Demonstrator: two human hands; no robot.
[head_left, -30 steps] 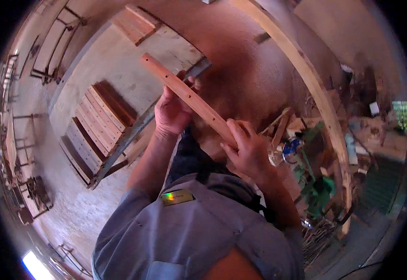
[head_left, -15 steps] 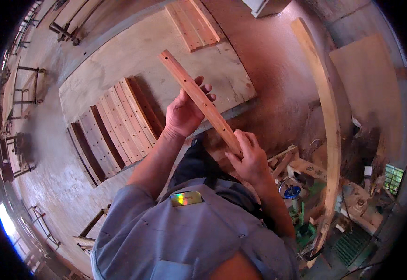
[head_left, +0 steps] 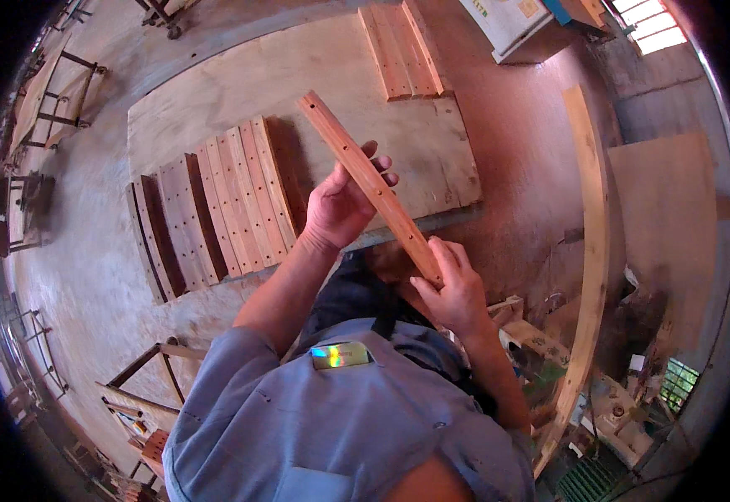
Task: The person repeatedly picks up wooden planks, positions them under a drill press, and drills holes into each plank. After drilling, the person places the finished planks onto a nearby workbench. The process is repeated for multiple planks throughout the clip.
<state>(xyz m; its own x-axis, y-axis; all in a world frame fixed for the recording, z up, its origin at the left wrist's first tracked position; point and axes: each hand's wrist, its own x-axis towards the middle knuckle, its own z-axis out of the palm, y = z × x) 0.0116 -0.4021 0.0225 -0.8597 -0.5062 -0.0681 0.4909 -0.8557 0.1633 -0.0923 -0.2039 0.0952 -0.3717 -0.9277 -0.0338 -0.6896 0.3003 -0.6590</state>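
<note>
A reddish wooden slat (head_left: 363, 176) with a row of drilled holes slants in front of me, its far end up and to the left. My left hand (head_left: 338, 206) holds it from beneath near the middle, fingers curled round its underside and tips showing past the far edge. At the near end, my right hand (head_left: 458, 289) pinches the slat between thumb and fingers. Beyond my left forearm, several drilled slats (head_left: 243, 201) lie side by side on a pale plywood sheet (head_left: 214, 100). A smaller group of slats (head_left: 407, 54) rests at the sheet's far right.
A long pale beam (head_left: 595, 217) stretches along my right side. Beyond it stands a plywood panel (head_left: 664, 226). Machine parts (head_left: 616, 410) and clutter lie at the lower right. Wheeled metal frames (head_left: 68, 92) stand at the left, another frame (head_left: 143, 393) near my left side, and a white cabinet (head_left: 511, 25) at far right.
My view has turned, so the plywood sheet and its slats sit further right in the picture. Both hands keep their hold on the slat, which has barely moved relative to my body.
</note>
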